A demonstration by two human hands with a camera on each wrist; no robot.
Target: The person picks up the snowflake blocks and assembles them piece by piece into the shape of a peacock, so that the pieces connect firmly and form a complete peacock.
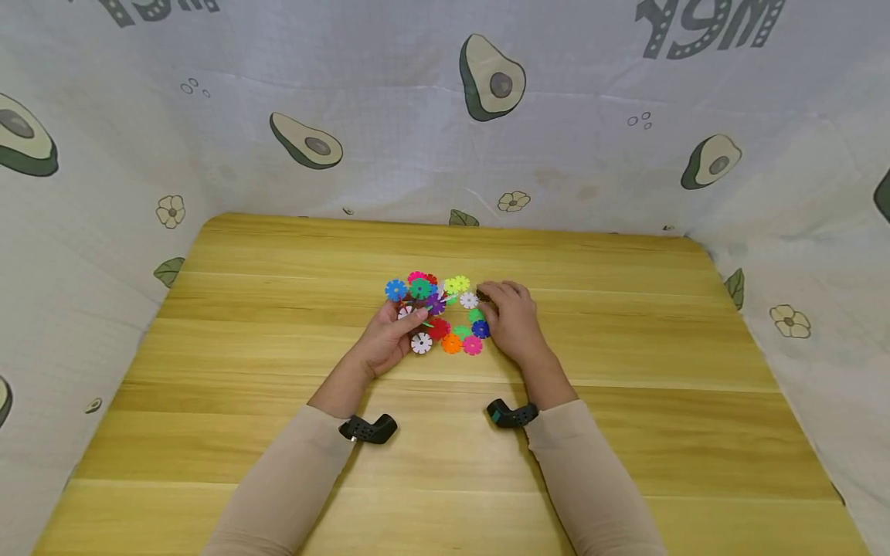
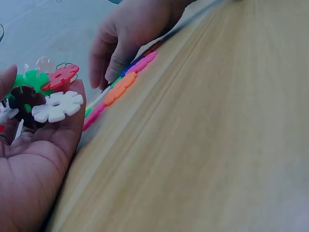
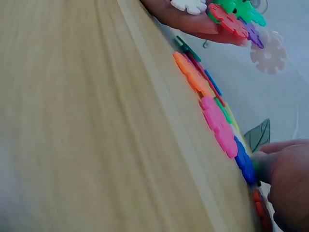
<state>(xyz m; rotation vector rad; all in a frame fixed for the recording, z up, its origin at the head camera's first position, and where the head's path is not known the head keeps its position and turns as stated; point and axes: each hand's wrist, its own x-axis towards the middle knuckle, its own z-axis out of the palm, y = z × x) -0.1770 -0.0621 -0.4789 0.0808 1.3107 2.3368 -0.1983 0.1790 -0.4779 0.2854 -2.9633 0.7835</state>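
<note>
On both sides of the hands, wood-grain table is spread widely, with the side edges well apart from either grip. Beyond the grips, a nearer limit is set by the table's far edge, behind which an avocado-printed cloth is hung; the cloth is also seen past the left and right edges. In front of the grips, the wood is flanked by two forearms in beige sleeves, each with a black wrist-worn device at the cuff.

The left hand is turned palm upward, its thumb laid over a cluster of interlocked flower-shaped plastic discs, which is pinched between thumb and fingers. Among the discs in this grip, a white one is seen over the fingers.

The right hand is held palm down, with fingers bent toward the table at the right end of the loose discs. Whether a disc is pinched there cannot be told. Just beside its thumb a dark blue disc is seen; between the two grips, pink and orange discs are laid flat.
</note>
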